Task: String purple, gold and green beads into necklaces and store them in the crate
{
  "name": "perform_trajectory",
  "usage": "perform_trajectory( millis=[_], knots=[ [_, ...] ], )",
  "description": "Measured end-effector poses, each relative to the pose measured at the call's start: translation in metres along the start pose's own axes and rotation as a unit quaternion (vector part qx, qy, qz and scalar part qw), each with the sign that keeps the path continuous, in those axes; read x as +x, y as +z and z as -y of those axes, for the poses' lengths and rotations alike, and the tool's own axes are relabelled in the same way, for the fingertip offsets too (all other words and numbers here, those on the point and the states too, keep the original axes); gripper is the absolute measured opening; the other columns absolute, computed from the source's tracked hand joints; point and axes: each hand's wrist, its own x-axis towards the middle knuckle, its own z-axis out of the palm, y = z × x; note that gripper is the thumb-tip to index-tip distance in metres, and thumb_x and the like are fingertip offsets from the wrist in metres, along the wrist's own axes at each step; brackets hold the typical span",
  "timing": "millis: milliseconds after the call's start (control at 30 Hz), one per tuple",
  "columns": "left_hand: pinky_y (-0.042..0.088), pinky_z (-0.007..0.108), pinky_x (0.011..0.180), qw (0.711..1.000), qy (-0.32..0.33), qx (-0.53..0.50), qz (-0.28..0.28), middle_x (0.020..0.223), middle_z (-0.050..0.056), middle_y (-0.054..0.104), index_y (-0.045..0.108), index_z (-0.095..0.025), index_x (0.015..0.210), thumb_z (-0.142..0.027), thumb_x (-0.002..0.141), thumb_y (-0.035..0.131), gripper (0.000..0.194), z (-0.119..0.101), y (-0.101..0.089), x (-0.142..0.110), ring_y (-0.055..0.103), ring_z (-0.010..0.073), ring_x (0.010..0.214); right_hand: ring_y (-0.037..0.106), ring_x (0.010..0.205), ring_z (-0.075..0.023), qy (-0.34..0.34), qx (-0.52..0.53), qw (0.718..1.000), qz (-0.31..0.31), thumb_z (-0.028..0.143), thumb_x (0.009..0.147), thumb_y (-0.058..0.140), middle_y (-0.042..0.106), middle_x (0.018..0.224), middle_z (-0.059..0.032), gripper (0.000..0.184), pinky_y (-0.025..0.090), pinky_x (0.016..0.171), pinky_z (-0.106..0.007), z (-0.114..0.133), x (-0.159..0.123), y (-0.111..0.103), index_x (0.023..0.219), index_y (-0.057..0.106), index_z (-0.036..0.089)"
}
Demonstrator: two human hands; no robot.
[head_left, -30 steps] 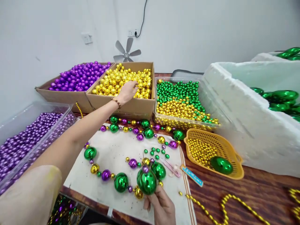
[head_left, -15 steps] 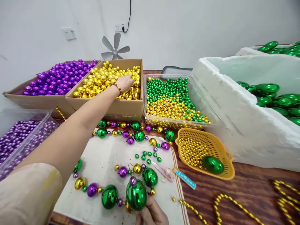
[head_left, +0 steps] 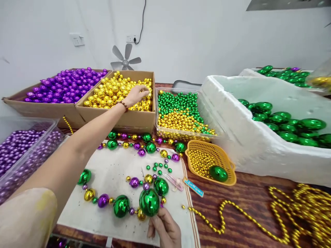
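Gold balls fill the cardboard box (head_left: pixel 144 119) at the far edge of the surface, and I have my left hand (head_left: pixel 137 95) stretched into it, fingers curled down onto the gold balls (head_left: pixel 113 91); I cannot tell whether they have closed on one yet. My right hand (head_left: pixel 165 229) sits at the near edge, fingers pinched around the string just beneath a large green ball (head_left: pixel 149 202), holding it upright above the white cloth (head_left: pixel 116 165). From that ball the bead strand (head_left: pixel 103 199) of green, purple and gold curves away across the cloth toward its left side. Beside the gold box, toward the far left corner, stands a box of purple balls (head_left: pixel 64 86); on its other side a clear tray (head_left: pixel 181 113) holds small green and gold beads. A yellow basket (head_left: pixel 227 172) lies just in front of that tray with one green ball inside. A white foam bin (head_left: pixel 258 144) with large green balls takes the right side.
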Motion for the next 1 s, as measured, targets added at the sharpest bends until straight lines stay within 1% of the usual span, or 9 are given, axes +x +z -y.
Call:
perform_trajectory(
  millis=[33, 67, 133, 200, 300, 467, 567, 667, 1000],
  knots=[
    [0.055, 0.028, 0.08, 0.99, -0.025, -0.139, -0.002, 0.108, 0.01, 0.069, 0.066, -0.015, 0.12, -0.032, 0.102, 0.051, 0.028, -0.008, -0.001, -0.017, 0.07, 0.016, 0.091, 0.052, 0.051, -0.0125, -0.006, -0.007, 1.0, -0.008, 0.059, 0.087, 0.07, 0.058, 0.054, -0.0008, 0.045, 0.041, 0.054, -0.023, 0.004, 0.0, 0.0, 0.071, 0.067, 0.017],
    [0.055, 0.026, 0.075, 0.964, -0.051, -0.262, 0.012, 0.103, 0.009, 0.07, 0.065, -0.017, 0.12, -0.034, 0.103, 0.051, 0.028, -0.016, -0.002, -0.036, 0.071, 0.0144, 0.085, 0.053, 0.052, -0.0131, -0.013, -0.015, 1.0, -0.015, 0.057, 0.088, 0.07, 0.059, 0.055, -0.001, 0.043, 0.043, 0.056, -0.024, 0.008, 0.001, -0.001, 0.071, 0.066, 0.018],
    [0.057, 0.025, 0.076, 0.888, -0.105, -0.443, 0.067, 0.098, 0.008, 0.072, 0.067, -0.017, 0.116, -0.037, 0.103, 0.053, 0.027, -0.03, 0.0, -0.083, 0.072, 0.0139, 0.084, 0.055, 0.056, -0.0141, -0.03, -0.038, 0.999, -0.021, 0.053, 0.09, 0.069, 0.06, 0.057, -0.0013, 0.041, 0.046, 0.058, -0.024, 0.015, 0.002, -0.003, 0.07, 0.065, 0.018],
    [0.059, 0.027, 0.083, 0.803, -0.168, -0.563, 0.098, 0.094, 0.01, 0.074, 0.069, -0.013, 0.108, -0.035, 0.101, 0.058, 0.026, -0.038, 0.006, -0.13, 0.073, 0.0148, 0.084, 0.056, 0.056, -0.0143, -0.055, -0.063, 0.996, -0.026, 0.05, 0.091, 0.069, 0.06, 0.057, -0.0009, 0.037, 0.047, 0.057, -0.024, 0.022, 0.004, -0.003, 0.072, 0.065, 0.018],
    [0.061, 0.029, 0.085, 0.712, -0.243, -0.651, 0.106, 0.094, 0.011, 0.075, 0.071, -0.01, 0.105, -0.027, 0.1, 0.059, 0.021, -0.039, 0.018, -0.188, 0.075, 0.0175, 0.085, 0.055, 0.053, -0.013, -0.107, -0.093, 0.989, -0.05, 0.045, 0.091, 0.07, 0.058, 0.055, 0.0009, 0.032, 0.047, 0.056, -0.023, 0.031, 0.003, 0.0, 0.075, 0.066, 0.018],
    [0.063, 0.032, 0.082, 0.633, -0.317, -0.704, 0.051, 0.092, 0.01, 0.076, 0.07, -0.009, 0.099, -0.029, 0.099, 0.062, 0.021, -0.035, 0.035, -0.235, 0.076, 0.0182, 0.082, 0.052, 0.05, -0.0104, -0.156, -0.133, 0.977, -0.055, 0.038, 0.092, 0.069, 0.056, 0.053, 0.0029, 0.026, 0.044, 0.053, -0.02, 0.041, -0.002, 0.013, 0.075, 0.067, 0.018],
    [0.063, 0.032, 0.082, 0.6, -0.34, -0.724, 0.003, 0.086, 0.008, 0.075, 0.067, -0.009, 0.089, -0.026, 0.1, 0.061, 0.021, -0.04, 0.038, -0.245, 0.075, 0.0168, 0.078, 0.052, 0.049, -0.0102, -0.161, -0.147, 0.975, -0.049, 0.036, 0.092, 0.068, 0.056, 0.053, 0.0032, 0.025, 0.043, 0.051, -0.02, 0.042, -0.005, 0.018, 0.076, 0.067, 0.018],
    [0.063, 0.03, 0.08, 0.586, -0.349, -0.731, -0.009, 0.081, 0.007, 0.073, 0.066, -0.009, 0.085, -0.027, 0.1, 0.061, 0.025, -0.045, 0.038, -0.25, 0.074, 0.016, 0.076, 0.052, 0.048, -0.0104, -0.157, -0.157, 0.974, -0.051, 0.035, 0.092, 0.067, 0.055, 0.052, 0.0034, 0.025, 0.043, 0.049, -0.02, 0.042, -0.008, 0.021, 0.075, 0.066, 0.018],
    [0.064, 0.033, 0.081, 0.62, -0.3, -0.725, 0.0, 0.086, 0.005, 0.074, 0.066, -0.013, 0.088, -0.029, 0.088, 0.077, 0.02, -0.043, 0.041, -0.263, 0.076, 0.019, 0.08, 0.051, 0.048, -0.0103, -0.14, -0.141, 0.978, -0.057, 0.036, 0.09, 0.069, 0.054, 0.052, 0.0039, 0.024, 0.043, 0.051, -0.02, 0.037, -0.011, 0.024, 0.076, 0.067, 0.017]
  ],
)
